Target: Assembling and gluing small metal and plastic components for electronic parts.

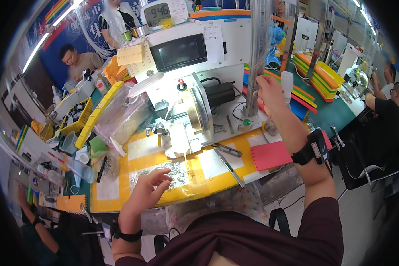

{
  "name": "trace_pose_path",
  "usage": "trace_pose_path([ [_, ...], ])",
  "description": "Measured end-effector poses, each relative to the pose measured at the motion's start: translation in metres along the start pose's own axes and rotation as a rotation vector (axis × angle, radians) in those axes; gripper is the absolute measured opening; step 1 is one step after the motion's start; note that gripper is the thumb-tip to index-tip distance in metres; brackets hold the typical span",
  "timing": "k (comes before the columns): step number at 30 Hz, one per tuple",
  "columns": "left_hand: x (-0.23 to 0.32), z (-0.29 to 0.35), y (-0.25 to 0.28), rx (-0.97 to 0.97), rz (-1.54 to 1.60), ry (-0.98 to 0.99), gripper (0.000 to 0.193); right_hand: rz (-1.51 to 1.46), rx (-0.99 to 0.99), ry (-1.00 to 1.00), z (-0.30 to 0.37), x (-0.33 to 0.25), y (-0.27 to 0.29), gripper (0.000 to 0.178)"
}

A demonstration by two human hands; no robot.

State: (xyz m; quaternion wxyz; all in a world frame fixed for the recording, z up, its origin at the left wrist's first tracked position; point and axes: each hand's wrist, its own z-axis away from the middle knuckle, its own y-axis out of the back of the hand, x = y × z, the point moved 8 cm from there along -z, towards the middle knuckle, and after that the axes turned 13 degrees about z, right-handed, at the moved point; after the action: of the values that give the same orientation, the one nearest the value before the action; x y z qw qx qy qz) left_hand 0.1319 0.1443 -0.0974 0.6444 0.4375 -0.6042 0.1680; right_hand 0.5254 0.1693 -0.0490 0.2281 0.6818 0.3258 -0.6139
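My left hand [149, 188] hovers at the near edge of the yellow work mat, its fingers apart and slightly curled, with nothing visible in them. Just beyond its fingertips, many small metal pieces [178, 172] lie scattered on a white sheet. Raised to the right, my right hand [270, 92] has its fingers pinched together beside an upright metal column [255, 84]. What sits in that pinch, if anything, is too small to make out. Between the hands stands a bench machine with a round brass-coloured disc [193, 114] and a lit metal plate [178, 138] in front.
Tweezers [228, 167] and a grey-handled cutter [227, 150] lie on the mat. A pink notebook [270, 155] is under my right forearm. A white bottle [287, 84] stands by my right wrist. Plastic bags [124, 115] and a yellow basket [77, 119] crowd the left. Other people sit nearby.
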Motion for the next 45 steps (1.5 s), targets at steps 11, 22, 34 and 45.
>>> trace_pose_path([
  [11, -0.006, 0.005, -0.012, -0.107, -0.061, 0.060, 0.032, -0.133, 0.027, 0.098, 0.008, -0.018, -0.003, 0.031],
  [22, 0.022, -0.005, -0.035, -0.183, -0.096, -0.111, 0.034, 0.109, 0.048, 0.168, -0.015, -0.065, 0.006, 0.017],
  [34, 0.083, -0.096, -0.042, 0.044, 0.200, -0.280, 0.025, -0.293, -0.454, 0.124, 0.052, -0.099, -0.012, 0.010],
  [45, 0.152, -0.117, -0.073, -0.006, 0.455, -0.373, 0.026, -0.276, -0.540, 0.174, 0.101, -0.113, -0.031, 0.011],
])
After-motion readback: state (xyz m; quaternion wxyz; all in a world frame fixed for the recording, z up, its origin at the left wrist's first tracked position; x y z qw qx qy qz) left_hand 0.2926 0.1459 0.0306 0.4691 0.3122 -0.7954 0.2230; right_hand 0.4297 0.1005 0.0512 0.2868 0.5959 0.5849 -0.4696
